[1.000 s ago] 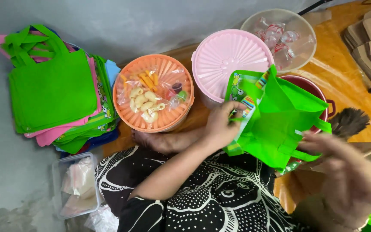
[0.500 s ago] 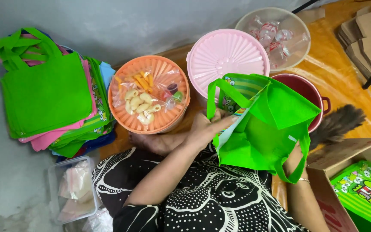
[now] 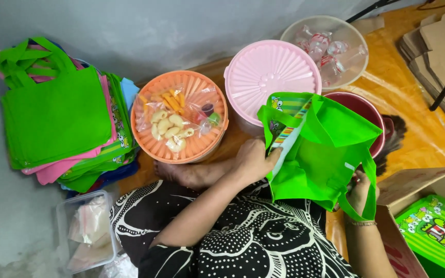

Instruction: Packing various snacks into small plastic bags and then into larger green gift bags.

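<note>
I hold a bright green fabric tote bag open over my lap. My left hand grips the near edge of its mouth, beside a striped colourful packet that stands inside the bag. My right hand is mostly hidden under the bag's right side and holds it by the lower corner and handle loop. Just beyond the bag are a dark red pot and a pink ribbed lid.
An orange round lid carries small bags of snacks. A stack of green and pink tote bags lies at the left. A clear bowl of wrapped sweets is at the back, a cardboard box at the right, a clear tub at the lower left.
My right hand has come in from the lower right and gone under the bag. The bag has shifted a little and its mouth is held wider, with my left hand at the rim.
</note>
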